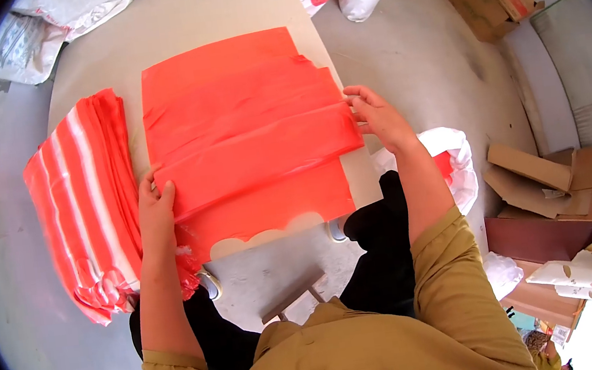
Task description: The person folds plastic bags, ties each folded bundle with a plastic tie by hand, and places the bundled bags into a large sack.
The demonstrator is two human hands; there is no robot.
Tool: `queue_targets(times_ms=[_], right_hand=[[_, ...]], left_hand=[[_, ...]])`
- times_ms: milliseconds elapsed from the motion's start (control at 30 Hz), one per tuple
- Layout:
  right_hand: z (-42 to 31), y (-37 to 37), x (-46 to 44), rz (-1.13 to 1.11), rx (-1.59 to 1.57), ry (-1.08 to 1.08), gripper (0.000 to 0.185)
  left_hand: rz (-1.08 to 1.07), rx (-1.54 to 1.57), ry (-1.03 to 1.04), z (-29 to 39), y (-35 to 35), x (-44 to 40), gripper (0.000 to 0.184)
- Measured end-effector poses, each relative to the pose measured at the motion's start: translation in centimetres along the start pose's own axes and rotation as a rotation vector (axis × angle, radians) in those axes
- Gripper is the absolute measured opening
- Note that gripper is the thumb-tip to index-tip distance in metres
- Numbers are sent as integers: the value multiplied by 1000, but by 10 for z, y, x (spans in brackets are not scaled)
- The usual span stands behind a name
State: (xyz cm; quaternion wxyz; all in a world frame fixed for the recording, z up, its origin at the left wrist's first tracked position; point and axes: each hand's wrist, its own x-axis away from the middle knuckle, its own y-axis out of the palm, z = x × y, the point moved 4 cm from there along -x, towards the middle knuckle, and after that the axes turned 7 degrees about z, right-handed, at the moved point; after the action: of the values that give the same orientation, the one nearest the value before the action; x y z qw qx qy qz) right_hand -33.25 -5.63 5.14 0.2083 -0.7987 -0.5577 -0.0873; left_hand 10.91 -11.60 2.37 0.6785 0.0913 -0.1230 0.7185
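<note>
There was room to pass over the bare desk (244,6) at upper centre, beyond the flat red sheets (246,139). The striped stack (77,204) blocked the left side, white bags (78,8) crowded the upper left, and a white sack (465,175) stood right of centre.

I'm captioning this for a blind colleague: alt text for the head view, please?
A person's left hand and right hand touch opposite edges of layered red sheeting on a beige table. To the left lies a red-and-white striped pile.
</note>
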Motion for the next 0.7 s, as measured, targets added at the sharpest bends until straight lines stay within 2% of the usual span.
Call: queue_targets(times_ms=[233, 333, 433, 567, 667, 700], right_hand=[[-10, -10, 15, -41, 134, 0, 44], [-8, -4, 13, -141, 194, -48, 45], [2, -8, 6, -83, 237, -114, 44], [-7, -5, 13, -68, 246, -62, 44], [-6, -6, 11, -66, 262, -54, 45], [-5, -6, 10, -62, 256, -56, 45]], left_hand=[[-52, 50, 42, -6, -3, -1, 40], [33, 19, 45, -2, -5, 3, 40], [8, 248, -51, -14, -16, -9, 42], [-70, 442, -108, 9, -2, 11, 41], [23, 318, -110, 6, -6, 20, 39], [19, 170, -70, 6, -8, 24, 38]])
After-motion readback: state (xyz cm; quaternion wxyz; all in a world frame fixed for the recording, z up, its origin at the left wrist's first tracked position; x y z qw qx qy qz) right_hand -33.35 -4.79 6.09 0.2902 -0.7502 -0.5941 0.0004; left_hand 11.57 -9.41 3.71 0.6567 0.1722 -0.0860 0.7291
